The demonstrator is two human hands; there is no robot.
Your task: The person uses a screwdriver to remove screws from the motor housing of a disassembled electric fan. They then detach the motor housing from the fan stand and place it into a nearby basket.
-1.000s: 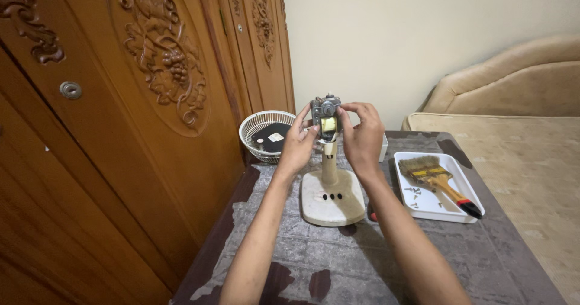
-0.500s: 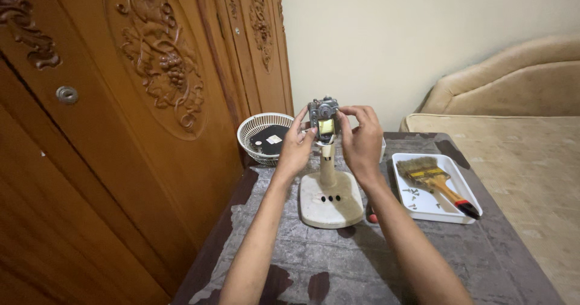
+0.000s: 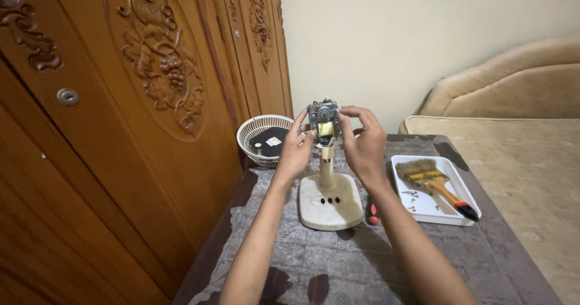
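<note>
A bare grey metal fan motor [image 3: 324, 119] with a yellow coil sits on top of a cream stand, whose neck rises from a rounded cream base [image 3: 330, 202] on the table. My left hand [image 3: 297, 145] grips the motor's left side with its fingertips. My right hand [image 3: 363, 143] holds the motor's right side, fingers curled over the top edge. Both forearms reach in from the bottom of the view.
A white fan grille [image 3: 266, 138] lies behind the stand at the left. A white tray [image 3: 435, 208] at the right holds a paintbrush [image 3: 434, 179] and several small screws. A red-handled tool [image 3: 371, 213] lies beside the base. A carved wooden wardrobe [image 3: 121, 130] stands left, a beige sofa [image 3: 519, 93] right.
The view has drifted slightly. Both hands stay on the motor, with only small finger shifts.
</note>
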